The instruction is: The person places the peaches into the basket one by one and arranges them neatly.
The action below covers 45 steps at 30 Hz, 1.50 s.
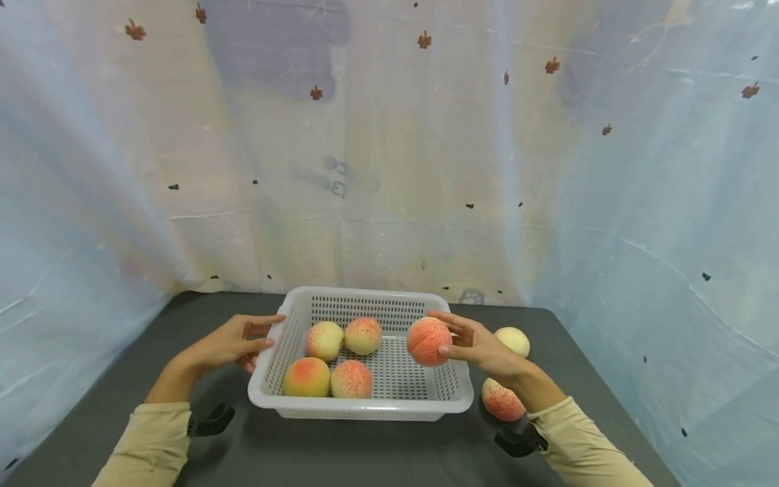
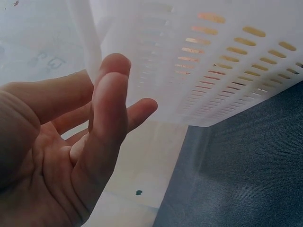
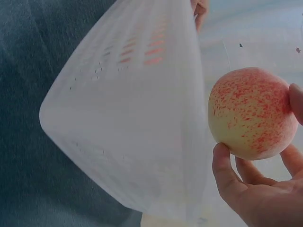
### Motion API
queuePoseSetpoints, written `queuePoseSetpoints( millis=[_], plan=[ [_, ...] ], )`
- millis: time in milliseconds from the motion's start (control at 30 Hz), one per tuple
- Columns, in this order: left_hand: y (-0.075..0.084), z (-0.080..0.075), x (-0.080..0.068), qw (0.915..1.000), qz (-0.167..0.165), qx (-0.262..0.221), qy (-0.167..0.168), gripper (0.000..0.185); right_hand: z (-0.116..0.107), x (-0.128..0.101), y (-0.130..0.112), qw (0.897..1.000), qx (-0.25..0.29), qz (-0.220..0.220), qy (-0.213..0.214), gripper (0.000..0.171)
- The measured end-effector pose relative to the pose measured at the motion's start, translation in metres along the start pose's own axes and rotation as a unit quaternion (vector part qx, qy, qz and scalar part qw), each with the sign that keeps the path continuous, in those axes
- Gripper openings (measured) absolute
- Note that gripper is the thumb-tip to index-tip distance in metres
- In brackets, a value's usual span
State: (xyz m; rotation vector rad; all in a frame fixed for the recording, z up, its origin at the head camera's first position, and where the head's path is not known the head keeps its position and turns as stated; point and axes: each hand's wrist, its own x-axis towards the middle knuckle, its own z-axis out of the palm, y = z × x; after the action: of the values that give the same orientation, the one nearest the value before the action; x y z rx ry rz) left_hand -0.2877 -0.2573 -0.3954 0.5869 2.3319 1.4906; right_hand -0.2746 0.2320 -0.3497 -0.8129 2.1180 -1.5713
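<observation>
A white perforated plastic basket (image 1: pixel 402 404) stands on the dark table. At its left rim my left hand (image 1: pixel 234 343) grips the edge with thumb and fingers; in the left wrist view the fingers (image 2: pixel 111 104) meet the rim and outer wall. My right hand (image 1: pixel 481 345) holds a reddish peach (image 1: pixel 429 341) by its fingertips over the basket's right side. Seen from the right wrist, that peach (image 3: pixel 253 113) is speckled red over pale yellow, above rim level. Several other peaches, among them a yellow-orange one (image 1: pixel 307 377) and a speckled one (image 1: pixel 351 379), lie in the basket's left half.
Right of the basket, on the table (image 1: pixel 341 453), lie a pale yellow peach (image 1: pixel 513 341) and a red-speckled peach (image 1: pixel 502 400), both partly hidden by the right arm. A patterned curtain (image 1: pixel 389 169) hangs behind the table and along its sides.
</observation>
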Motion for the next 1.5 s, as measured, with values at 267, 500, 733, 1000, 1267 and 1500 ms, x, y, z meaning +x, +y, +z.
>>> queuePoseSetpoints(
  millis=[267,500,733,1000,1267,1500],
  plan=[
    [0.001,-0.001,0.000,1.0000,0.002,-0.004,-0.003,0.072,0.015,0.013,0.005,1.000,0.013,0.007,-0.015,0.064],
    [0.001,-0.001,-0.002,1.0000,0.002,-0.006,-0.005,0.072,0.026,0.019,0.013,0.999,0.017,0.025,-0.031,0.065],
    [-0.002,0.001,-0.002,1.0000,-0.003,-0.003,-0.005,0.072,0.034,0.026,0.024,0.998,0.024,0.016,-0.058,0.064],
    [0.000,0.001,-0.001,0.9998,-0.020,0.003,0.010,0.071,0.040,0.033,0.023,0.998,0.011,0.032,-0.055,0.065],
    [0.005,0.001,-0.002,0.9999,-0.013,0.000,0.008,0.072,0.044,0.036,0.020,0.998,-0.015,0.041,-0.049,0.063],
    [0.007,0.001,-0.003,0.9999,-0.014,-0.005,0.008,0.072,0.047,0.037,0.023,0.997,-0.026,0.056,-0.051,0.061]
  ],
)
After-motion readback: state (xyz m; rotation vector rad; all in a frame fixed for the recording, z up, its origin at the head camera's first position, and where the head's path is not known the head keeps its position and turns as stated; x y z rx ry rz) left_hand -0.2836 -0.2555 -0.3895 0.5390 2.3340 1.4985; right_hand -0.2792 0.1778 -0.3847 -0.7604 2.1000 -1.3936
